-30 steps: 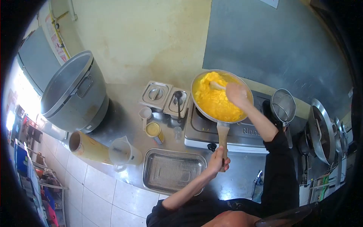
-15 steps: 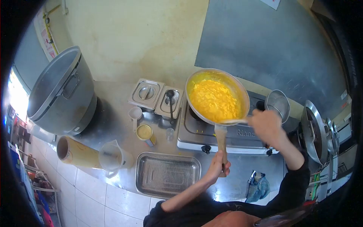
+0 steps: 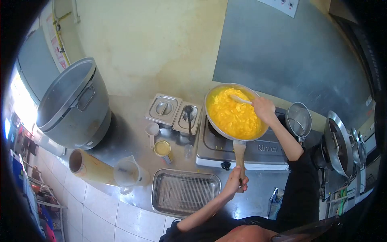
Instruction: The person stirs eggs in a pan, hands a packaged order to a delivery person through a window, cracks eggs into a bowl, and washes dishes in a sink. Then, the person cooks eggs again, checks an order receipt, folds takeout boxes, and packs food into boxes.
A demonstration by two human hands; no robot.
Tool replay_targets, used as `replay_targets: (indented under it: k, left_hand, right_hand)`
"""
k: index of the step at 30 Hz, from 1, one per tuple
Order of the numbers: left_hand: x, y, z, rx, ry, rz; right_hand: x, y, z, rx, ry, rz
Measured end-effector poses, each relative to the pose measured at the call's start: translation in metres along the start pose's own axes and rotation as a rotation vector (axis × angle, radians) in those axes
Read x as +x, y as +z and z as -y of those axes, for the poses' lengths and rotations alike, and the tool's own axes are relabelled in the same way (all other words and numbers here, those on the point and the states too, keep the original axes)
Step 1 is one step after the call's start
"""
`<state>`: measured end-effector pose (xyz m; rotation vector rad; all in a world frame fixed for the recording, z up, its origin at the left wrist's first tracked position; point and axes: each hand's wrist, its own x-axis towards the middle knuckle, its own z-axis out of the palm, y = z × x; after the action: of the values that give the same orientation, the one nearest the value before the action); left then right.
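Yellow food [image 3: 231, 117] in pan [image 3: 244, 90], just left of right hand [image 3: 264, 109], beyond left hand [image 3: 234, 180]. Right hand closed around utensil [image 3: 240, 99], its far end in food. Left hand wrapped around pan's wooden handle [image 3: 239, 152], fingers curled at near end. Stove [image 3: 213, 149] under pan, beyond left hand. Mesh-lined tray [image 3: 183, 191] on table [image 3: 262, 181], left of left hand. Open can [image 3: 163, 148] farther left and beyond. Strainer [image 3: 298, 117] near, right of right hand. Large pot [image 3: 76, 101] well left of both hands.
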<state>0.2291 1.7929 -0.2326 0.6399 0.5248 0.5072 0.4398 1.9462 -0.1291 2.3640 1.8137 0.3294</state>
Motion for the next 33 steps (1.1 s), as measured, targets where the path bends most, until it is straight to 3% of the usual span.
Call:
replay_targets:
  k: [3,5,11,16,22,25,28,33]
  left_hand:
    - [-0.005,0.001,-0.001,-0.048,-0.083,0.002]
    - [-0.001,0.005,-0.007,-0.153,-0.112,0.002]
    - [-0.003,0.011,-0.016,-0.154,-0.127,-0.010]
    - [-0.004,0.008,0.002,-0.102,-0.051,-0.018]
    - [-0.002,0.004,0.006,-0.058,-0.033,-0.001]
    - [0.000,0.002,0.012,-0.060,-0.027,0.008]
    - [-0.003,0.002,0.002,-0.052,-0.043,0.003]
    - [-0.004,0.003,-0.011,-0.151,-0.128,0.021]
  right_hand:
    - [-0.010,0.025,-0.004,-0.025,-0.059,-0.027]
    - [-0.045,0.017,0.001,-0.054,-0.121,0.089]
    - [-0.118,-0.097,-0.001,-0.188,-0.199,0.187]
    - [-0.119,-0.044,0.022,-0.307,-0.259,0.224]
    - [-0.029,-0.005,0.009,-0.173,-0.003,0.037]
    - [0.014,0.005,-0.007,-0.053,0.086,0.046]
    - [0.002,-0.017,-0.006,-0.107,0.063,0.010]
    - [-0.043,0.023,-0.009,-0.080,0.031,0.062]
